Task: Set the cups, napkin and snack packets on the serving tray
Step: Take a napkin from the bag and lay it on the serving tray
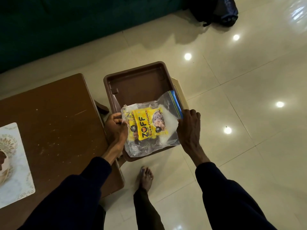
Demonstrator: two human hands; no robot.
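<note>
Brown plastic serving tray: rectangular, raised rim, resting on a pale stool that shows only at the tray's right edge; far half of the tray floor is bare.
Clear zip bag: lies over the near half of the tray, its lower corner reaching past the tray's near rim; the blue zip strip runs along the tray's right side.
Snack packets: yellow packets inside the zip bag, top one printed "ZOFF SOYA CHUNKS"; at least one more packet is partly visible beneath it at the left; exact count cannot be told.
Left hand: at the tray's left rim, fingers curled, thumb and fingertips pinching the left edge of the zip bag; dark sleeve to the wrist.
Right hand: at the tray's right rim, fingers bent down and closed on the bag's right edge just below the zip strip; whether the fingertips also touch the tray cannot be told.
Desk: brown wooden top, directly left of the tray, a narrow gap between them.
Placemat: white with gold pattern, on the desk, well apart from the tray, cut by the picture's left edge.
Bare foot: on the glossy tile floor, just near side of the tray.
</note>
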